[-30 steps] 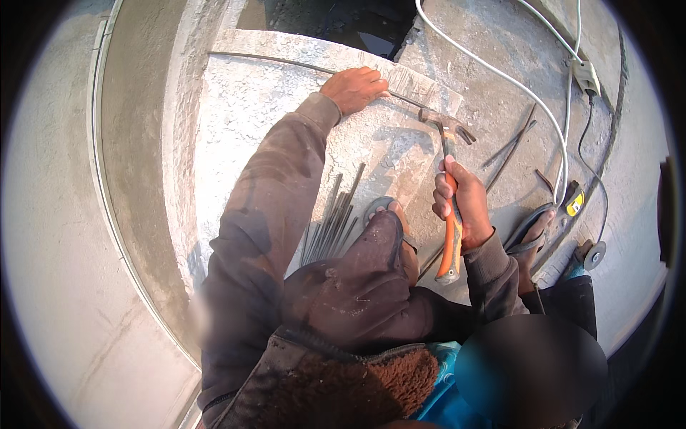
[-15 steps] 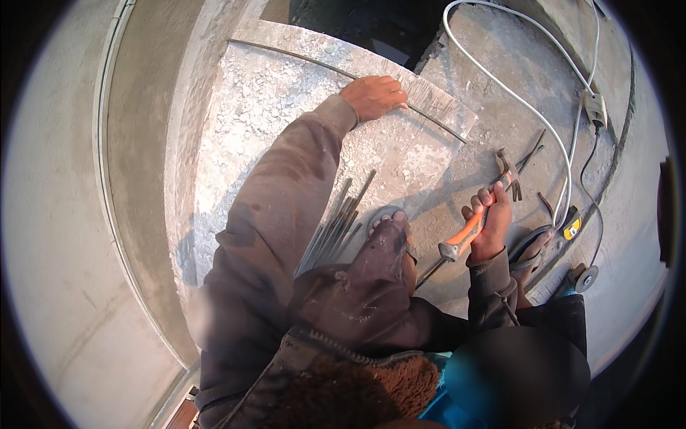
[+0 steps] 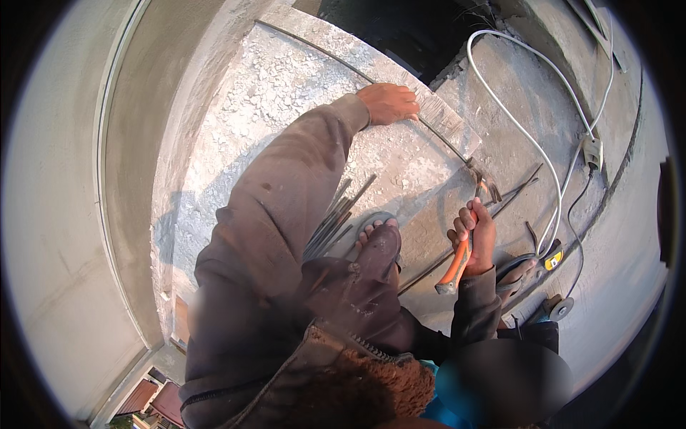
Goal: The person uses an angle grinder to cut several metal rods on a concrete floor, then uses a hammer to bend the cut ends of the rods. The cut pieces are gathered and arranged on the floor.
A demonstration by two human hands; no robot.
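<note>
The rod [image 3: 343, 62] crosses the board [image 3: 232, 118] from 11 to 2 o'clock. Your left hand [image 3: 389, 104] grips it midway; best pin it firmly, fingers clear of the end. Your right hand [image 3: 480, 232] wraps the hammer [image 3: 457, 262]; strike squarely. Half a second ago its head hung apart; now it's at the rod's 2 o'clock end, contact unclear.

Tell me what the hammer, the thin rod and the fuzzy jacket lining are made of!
Hammer: head probably steel, dull and dark; handle orange and grey, likely rubber or plastic, looking smooth and moulded.
Thin rod: likely steel, from its dull, dark grey look.
Fuzzy lining: maybe fleece or fake fur, from its matted brown pile.
</note>
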